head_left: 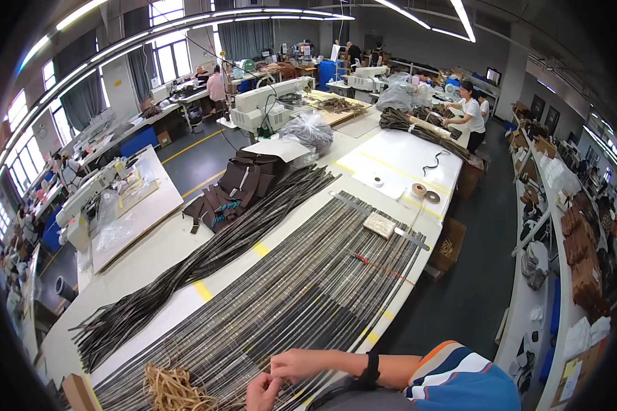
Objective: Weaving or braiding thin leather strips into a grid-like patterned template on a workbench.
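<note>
- Both hands meet at the lower edge of the view, over the near end of the table (185, 236): the left hand (262, 392) sits low with fingers curled, and the right hand (296, 364) is just above it, fingertips pinched toward the left; something thin seems held between them, but it is too small to tell what.
- Right wrist wears a dark band (371, 368).
- Under the hands lies a wide sheet of dark strips (301, 281) laid side by side, running away across the table.
- Just left of the hands sits a tangle of tan bands (175, 390), touching the strips.
- A red-handled tool (380, 266) lies across the strips further up, near a flat tan block (380, 224).
- A long loose bundle of dark straps (206, 260) runs along the left of the sheet.
- Brown leather pieces (236, 190) are piled beyond it.
- A clear plastic bag (310, 130), stuffed with something unclear, stands near a sewing machine (267, 103).
- Tape rolls (425, 193) rest on the far white top.
</note>
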`<state>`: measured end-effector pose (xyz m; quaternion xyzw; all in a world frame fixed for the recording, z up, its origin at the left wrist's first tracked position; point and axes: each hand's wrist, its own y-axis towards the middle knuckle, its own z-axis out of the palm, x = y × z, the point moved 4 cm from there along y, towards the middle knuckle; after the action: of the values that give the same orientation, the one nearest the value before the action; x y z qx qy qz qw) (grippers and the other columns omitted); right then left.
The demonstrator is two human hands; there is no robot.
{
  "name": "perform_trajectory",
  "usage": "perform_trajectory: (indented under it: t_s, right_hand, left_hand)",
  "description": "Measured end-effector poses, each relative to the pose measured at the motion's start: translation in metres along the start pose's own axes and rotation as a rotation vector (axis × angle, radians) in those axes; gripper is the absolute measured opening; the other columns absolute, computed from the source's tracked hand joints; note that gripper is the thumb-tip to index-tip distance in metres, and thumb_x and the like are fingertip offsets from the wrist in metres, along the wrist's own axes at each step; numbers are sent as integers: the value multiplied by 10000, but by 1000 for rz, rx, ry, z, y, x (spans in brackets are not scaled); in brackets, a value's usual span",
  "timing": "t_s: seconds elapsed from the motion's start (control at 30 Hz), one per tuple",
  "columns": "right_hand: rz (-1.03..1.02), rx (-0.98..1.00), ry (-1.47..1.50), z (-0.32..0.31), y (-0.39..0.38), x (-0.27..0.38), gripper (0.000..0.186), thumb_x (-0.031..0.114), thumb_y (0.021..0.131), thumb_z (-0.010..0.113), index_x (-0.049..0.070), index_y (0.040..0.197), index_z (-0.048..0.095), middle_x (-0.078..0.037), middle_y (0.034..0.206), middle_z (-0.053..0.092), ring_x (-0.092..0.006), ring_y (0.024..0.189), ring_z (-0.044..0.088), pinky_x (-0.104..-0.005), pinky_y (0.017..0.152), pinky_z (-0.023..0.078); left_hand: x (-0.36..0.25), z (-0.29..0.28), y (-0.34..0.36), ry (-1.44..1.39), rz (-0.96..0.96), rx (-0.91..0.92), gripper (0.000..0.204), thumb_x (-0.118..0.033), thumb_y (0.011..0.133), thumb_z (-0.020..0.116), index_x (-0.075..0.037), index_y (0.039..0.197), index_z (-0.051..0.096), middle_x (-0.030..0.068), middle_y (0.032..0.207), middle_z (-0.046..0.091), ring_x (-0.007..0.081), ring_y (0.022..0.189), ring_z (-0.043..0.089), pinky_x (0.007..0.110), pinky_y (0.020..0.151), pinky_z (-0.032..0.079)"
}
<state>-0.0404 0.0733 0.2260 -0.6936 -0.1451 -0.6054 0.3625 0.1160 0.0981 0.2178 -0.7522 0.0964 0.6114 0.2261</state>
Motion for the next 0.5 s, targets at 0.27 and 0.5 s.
perform_trajectory:
  t_s: [0.27,0.5]
  right_hand:
    - [42,131,114,-11,-22,-11,270,286,883,542,31,806,582,-1,651,537,-96,598,504,-245,536,408]
    - [-42,100,120,-34,-26,-26,201,243,868,614,44,857,635,30,700,571,-51,645,505,-223,584,413]
  left_hand:
    - [-44,10,-18,-53,-65,-80,179,-180,896,584,-11,859,632,-15,676,558,72,591,489,227,529,392]
    - [-20,22,-15,97,-106,-237,163,-153,843,608,2,796,617,-15,604,538,60,546,493,220,503,389]
